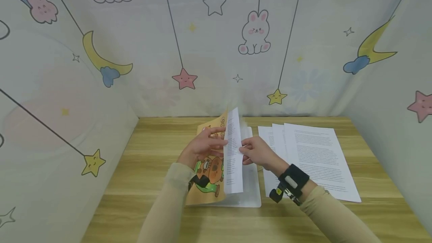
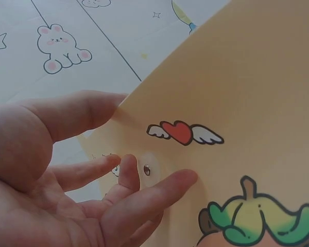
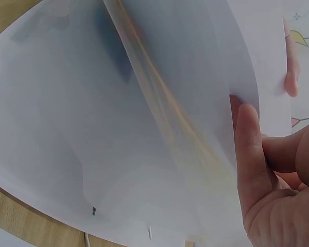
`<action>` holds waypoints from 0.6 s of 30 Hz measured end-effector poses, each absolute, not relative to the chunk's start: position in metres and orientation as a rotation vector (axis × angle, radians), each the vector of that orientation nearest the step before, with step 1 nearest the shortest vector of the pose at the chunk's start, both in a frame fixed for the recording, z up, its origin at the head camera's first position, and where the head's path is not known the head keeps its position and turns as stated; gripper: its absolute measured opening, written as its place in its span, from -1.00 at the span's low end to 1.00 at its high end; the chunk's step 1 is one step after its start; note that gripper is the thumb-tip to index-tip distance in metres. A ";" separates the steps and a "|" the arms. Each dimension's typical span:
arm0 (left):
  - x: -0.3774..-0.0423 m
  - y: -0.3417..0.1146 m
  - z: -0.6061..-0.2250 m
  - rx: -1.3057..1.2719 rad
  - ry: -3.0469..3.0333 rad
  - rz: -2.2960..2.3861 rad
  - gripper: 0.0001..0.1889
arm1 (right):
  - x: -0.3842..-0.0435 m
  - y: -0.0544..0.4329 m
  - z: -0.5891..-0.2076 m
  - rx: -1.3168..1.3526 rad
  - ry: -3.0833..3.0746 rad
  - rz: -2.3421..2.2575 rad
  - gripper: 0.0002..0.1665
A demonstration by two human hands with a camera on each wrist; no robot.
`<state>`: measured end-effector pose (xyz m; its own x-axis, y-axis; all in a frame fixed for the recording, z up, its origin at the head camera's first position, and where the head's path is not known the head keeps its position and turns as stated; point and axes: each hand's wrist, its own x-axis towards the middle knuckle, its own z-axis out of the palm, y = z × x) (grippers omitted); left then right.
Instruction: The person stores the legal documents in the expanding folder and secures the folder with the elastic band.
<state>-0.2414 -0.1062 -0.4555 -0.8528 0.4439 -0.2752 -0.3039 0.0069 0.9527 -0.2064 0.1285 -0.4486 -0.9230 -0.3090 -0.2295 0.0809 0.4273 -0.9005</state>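
Observation:
A document folder with an orange cartoon cover lies on the wooden table, its cover raised. A printed paper sheet stands on edge at the folder's opening. My left hand holds the cover's edge; in the left wrist view, one digit goes behind the edge and others lie over the front, near a small snap. With thumb and fingers, my right hand pinches the sheet's right edge. The right wrist view shows the thumb against the pale sheet, the folder's translucent inside curving beside it.
Several printed sheets lie overlapping on the table, right of the folder. A cartoon-patterned cloth wall rises behind and at both sides. The right wrist carries a black strapped device.

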 end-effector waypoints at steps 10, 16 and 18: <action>-0.240 -0.106 -0.453 0.138 1.776 1.903 -0.32 | -0.208 0.127 -0.448 -0.181 2.313 -1.502 -0.67; -0.240 -0.105 -0.454 0.127 1.786 1.900 -0.33 | -0.208 0.127 -0.449 -0.185 2.308 -1.506 -0.70; -0.240 -0.105 -0.453 0.127 1.790 1.897 -0.33 | -0.207 0.127 -0.449 -0.190 2.311 -1.502 -0.69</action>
